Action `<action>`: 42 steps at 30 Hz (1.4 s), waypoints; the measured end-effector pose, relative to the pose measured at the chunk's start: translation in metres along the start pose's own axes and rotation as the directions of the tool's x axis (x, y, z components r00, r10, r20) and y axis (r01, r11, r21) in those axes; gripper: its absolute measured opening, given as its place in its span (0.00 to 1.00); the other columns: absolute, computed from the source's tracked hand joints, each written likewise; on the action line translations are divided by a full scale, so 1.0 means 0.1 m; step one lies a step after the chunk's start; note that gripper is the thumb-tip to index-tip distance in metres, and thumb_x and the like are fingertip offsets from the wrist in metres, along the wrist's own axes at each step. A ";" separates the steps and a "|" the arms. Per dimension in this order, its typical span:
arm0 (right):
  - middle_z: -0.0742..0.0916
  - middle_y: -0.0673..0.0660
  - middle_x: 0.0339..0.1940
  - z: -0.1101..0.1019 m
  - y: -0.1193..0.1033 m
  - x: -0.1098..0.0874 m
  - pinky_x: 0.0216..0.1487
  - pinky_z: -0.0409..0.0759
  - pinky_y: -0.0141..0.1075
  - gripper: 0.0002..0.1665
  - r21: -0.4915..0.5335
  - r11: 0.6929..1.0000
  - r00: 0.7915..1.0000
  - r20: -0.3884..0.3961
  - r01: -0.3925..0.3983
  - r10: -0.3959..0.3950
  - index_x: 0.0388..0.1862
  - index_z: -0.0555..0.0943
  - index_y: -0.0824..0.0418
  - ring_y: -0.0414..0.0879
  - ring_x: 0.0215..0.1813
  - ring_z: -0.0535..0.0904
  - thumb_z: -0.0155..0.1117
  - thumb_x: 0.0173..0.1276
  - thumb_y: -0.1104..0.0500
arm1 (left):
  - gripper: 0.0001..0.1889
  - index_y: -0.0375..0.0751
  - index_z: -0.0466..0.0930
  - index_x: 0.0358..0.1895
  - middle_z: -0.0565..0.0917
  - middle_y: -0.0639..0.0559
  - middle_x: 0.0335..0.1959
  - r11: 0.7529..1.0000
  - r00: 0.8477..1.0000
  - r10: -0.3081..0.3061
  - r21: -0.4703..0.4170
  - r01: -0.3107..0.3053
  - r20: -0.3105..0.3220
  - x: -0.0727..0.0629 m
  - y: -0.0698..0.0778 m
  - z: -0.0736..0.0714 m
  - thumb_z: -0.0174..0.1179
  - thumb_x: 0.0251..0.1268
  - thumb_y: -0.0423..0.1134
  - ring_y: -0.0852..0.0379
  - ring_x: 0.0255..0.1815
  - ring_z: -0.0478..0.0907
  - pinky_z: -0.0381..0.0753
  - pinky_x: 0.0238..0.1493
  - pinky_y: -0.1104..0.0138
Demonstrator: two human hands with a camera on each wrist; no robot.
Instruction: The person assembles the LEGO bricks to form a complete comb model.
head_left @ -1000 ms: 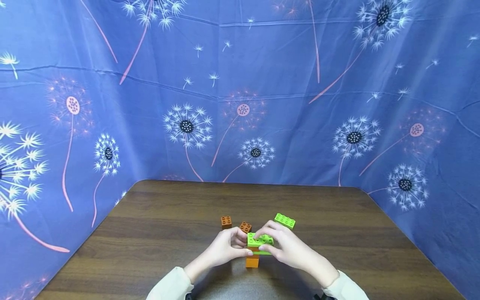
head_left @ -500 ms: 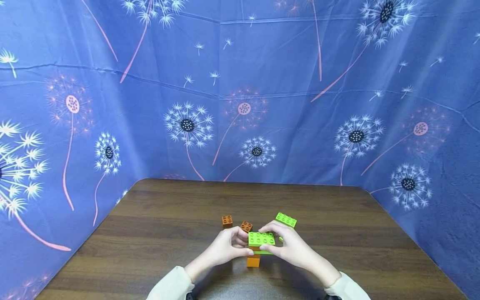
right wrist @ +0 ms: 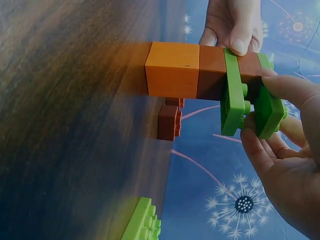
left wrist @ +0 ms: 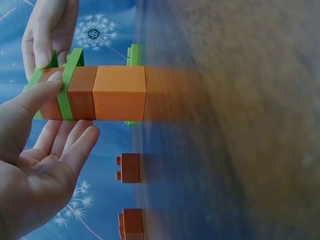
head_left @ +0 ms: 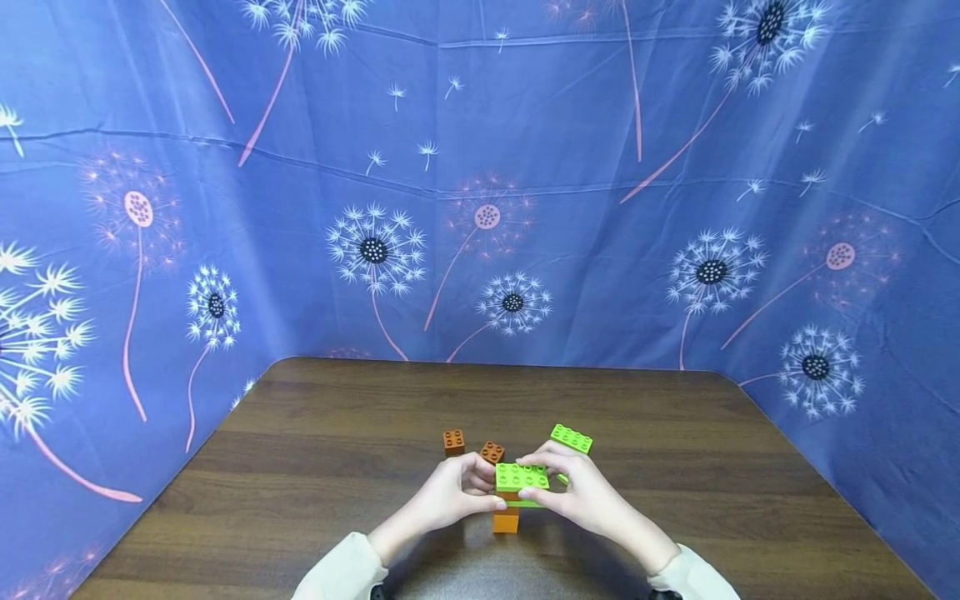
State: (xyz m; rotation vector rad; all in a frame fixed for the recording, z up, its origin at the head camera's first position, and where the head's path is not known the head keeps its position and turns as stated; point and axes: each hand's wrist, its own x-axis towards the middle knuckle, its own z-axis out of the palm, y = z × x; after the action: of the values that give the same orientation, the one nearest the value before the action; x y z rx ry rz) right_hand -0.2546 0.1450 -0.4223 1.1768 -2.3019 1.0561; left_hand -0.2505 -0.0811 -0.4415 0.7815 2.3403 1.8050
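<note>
Because it looks like hard, studded toy plastic, the block tower (left wrist: 82, 95), upright on the near middle of the surface (head_left: 322, 475), should handle as light, stiff and hardly fragile, though smooth sides may slip and a sideways push could part its joints. From the bottom it runs orange, brown, green, brown, green, both green blocks jutting to the right. The safest hold is probably low, on the orange block (left wrist: 120, 93), with the other hand on the top layer. The left hand (head_left: 452, 493) has its grip clamped around the tower near its middle, thumb in front, fingers along the left side and behind; the right hand (head_left: 577, 493) has its grip pinched on the upper green block (head_left: 522, 477), thumb in front, fingertips at its jutting end. The head view shows that block's studded top; the right wrist view alone shows clearly the studs on the lower green block (right wrist: 232, 102), in the gap between the two. Beyond the tower are two loose brown blocks (head_left: 453, 442) and a loose green block (head_left: 572, 438), then a blue dandelion-print cloth (head_left: 600, 242).
</note>
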 end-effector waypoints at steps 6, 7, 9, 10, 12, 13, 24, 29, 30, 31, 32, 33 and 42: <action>0.83 0.52 0.37 -0.01 -0.04 0.00 0.31 0.78 0.29 0.19 0.027 0.999 1.000 0.018 -0.019 0.018 0.46 0.82 0.60 0.39 0.35 0.76 0.72 0.55 0.58 | 0.18 0.30 0.76 0.44 0.83 0.39 0.43 0.999 1.000 0.011 0.033 -0.010 -0.002 -0.01 -0.03 0.00 0.70 0.50 0.32 0.51 0.40 0.83 0.83 0.43 0.72; 0.83 0.52 0.37 -0.01 -0.05 0.00 0.30 0.77 0.28 0.19 0.032 0.999 0.999 0.025 -0.026 0.025 0.46 0.82 0.60 0.39 0.34 0.76 0.72 0.55 0.58 | 0.18 0.30 0.76 0.44 0.83 0.39 0.43 0.999 1.000 0.013 0.037 -0.013 -0.002 -0.02 -0.04 -0.01 0.70 0.50 0.32 0.52 0.40 0.83 0.83 0.43 0.71; 0.83 0.52 0.37 -0.01 -0.06 0.01 0.28 0.75 0.27 0.19 0.040 0.999 0.999 0.036 -0.036 0.035 0.46 0.82 0.60 0.39 0.33 0.75 0.72 0.55 0.57 | 0.19 0.31 0.76 0.45 0.84 0.40 0.43 0.999 1.000 0.015 0.041 -0.015 -0.001 -0.03 -0.05 -0.01 0.70 0.50 0.33 0.53 0.41 0.83 0.83 0.44 0.71; 0.83 0.52 0.36 -0.02 -0.06 0.01 0.27 0.75 0.28 0.19 0.041 0.998 0.998 0.041 -0.040 0.039 0.46 0.82 0.60 0.38 0.32 0.74 0.72 0.56 0.57 | 0.19 0.31 0.77 0.45 0.83 0.39 0.43 0.999 1.000 0.015 0.037 -0.015 0.001 -0.03 -0.06 -0.01 0.70 0.51 0.33 0.54 0.41 0.83 0.83 0.45 0.70; 0.83 0.50 0.36 -0.03 -0.07 0.00 0.27 0.75 0.29 0.18 0.033 0.999 0.998 0.048 -0.043 0.042 0.46 0.82 0.59 0.36 0.33 0.73 0.71 0.56 0.57 | 0.18 0.31 0.77 0.46 0.83 0.39 0.44 1.000 1.000 0.021 0.021 -0.021 0.004 -0.05 -0.07 0.00 0.69 0.51 0.33 0.54 0.42 0.83 0.83 0.46 0.69; 0.82 0.49 0.36 -0.03 -0.07 0.00 0.27 0.76 0.30 0.18 0.028 0.999 0.998 0.050 -0.042 0.041 0.46 0.82 0.59 0.35 0.33 0.73 0.71 0.56 0.56 | 0.18 0.31 0.77 0.46 0.83 0.39 0.44 1.000 1.000 0.025 0.014 -0.026 0.004 -0.05 -0.07 -0.01 0.69 0.52 0.33 0.54 0.42 0.83 0.83 0.47 0.69; 0.82 0.48 0.35 -0.03 -0.07 -0.02 0.26 0.76 0.29 0.17 0.016 1.000 0.999 0.039 -0.009 0.009 0.45 0.82 0.60 0.34 0.33 0.73 0.71 0.56 0.58 | 0.21 0.29 0.74 0.50 0.80 0.33 0.47 0.997 0.994 0.083 0.007 -0.083 -0.066 -0.04 0.02 -0.20 0.66 0.56 0.37 0.42 0.49 0.79 0.80 0.53 0.67; 0.82 0.48 0.34 -0.03 -0.05 -0.03 0.25 0.75 0.28 0.18 0.002 1.000 1.000 0.023 0.009 -0.009 0.45 0.82 0.60 0.34 0.33 0.73 0.71 0.56 0.57 | 0.17 0.31 0.76 0.48 0.82 0.36 0.45 0.994 0.984 0.097 0.060 -0.089 -0.153 0.01 0.08 -0.33 0.65 0.58 0.37 0.46 0.47 0.81 0.81 0.50 0.69; 0.82 0.48 0.34 -0.03 -0.05 -0.03 0.25 0.75 0.28 0.18 -0.001 1.000 1.000 0.022 0.013 -0.013 0.45 0.82 0.60 0.34 0.32 0.73 0.71 0.56 0.57 | 0.17 0.32 0.77 0.48 0.82 0.37 0.46 0.994 0.981 0.092 0.070 -0.081 -0.171 0.03 0.09 -0.35 0.65 0.58 0.37 0.46 0.48 0.81 0.80 0.50 0.69; 0.82 0.48 0.34 -0.04 -0.05 -0.03 0.25 0.75 0.28 0.17 -0.001 1.000 1.000 0.020 0.015 -0.015 0.45 0.82 0.60 0.34 0.32 0.73 0.71 0.56 0.57 | 0.16 0.33 0.77 0.48 0.82 0.38 0.46 0.994 0.978 0.093 0.075 -0.080 -0.185 0.04 0.09 -0.37 0.65 0.58 0.37 0.46 0.48 0.81 0.80 0.50 0.69; 0.82 0.48 0.34 -0.04 -0.05 -0.03 0.25 0.75 0.27 0.17 0.000 1.000 1.000 0.021 0.014 -0.014 0.45 0.82 0.59 0.34 0.32 0.72 0.71 0.56 0.57 | 0.16 0.33 0.77 0.48 0.83 0.38 0.46 0.993 0.976 0.093 0.084 -0.078 -0.198 0.05 0.10 -0.39 0.65 0.58 0.37 0.46 0.48 0.81 0.80 0.50 0.70; 0.82 0.48 0.34 -0.04 -0.05 -0.02 0.26 0.75 0.28 0.17 0.002 1.000 1.000 0.023 0.010 -0.010 0.45 0.82 0.59 0.34 0.32 0.72 0.71 0.56 0.56 | 0.16 0.33 0.77 0.48 0.83 0.38 0.46 0.994 0.974 0.091 0.082 -0.075 -0.208 0.06 0.09 -0.40 0.65 0.58 0.36 0.46 0.48 0.81 0.80 0.51 0.70; 0.81 0.46 0.34 -0.06 -0.07 0.00 0.28 0.76 0.29 0.17 -0.010 1.000 0.998 0.054 -0.027 0.028 0.45 0.82 0.59 0.31 0.31 0.70 0.71 0.56 0.56 | 0.16 0.33 0.79 0.47 0.84 0.39 0.43 0.998 0.946 0.057 0.055 -0.041 -0.319 0.13 0.00 -0.48 0.66 0.54 0.32 0.50 0.45 0.82 0.81 0.51 0.67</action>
State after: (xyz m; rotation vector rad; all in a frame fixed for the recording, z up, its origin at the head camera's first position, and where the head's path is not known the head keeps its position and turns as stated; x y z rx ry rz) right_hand -0.2491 0.1468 -0.4146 1.1877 -2.3682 1.0346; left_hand -0.2798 -0.1176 -0.4236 0.5926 2.5882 2.0408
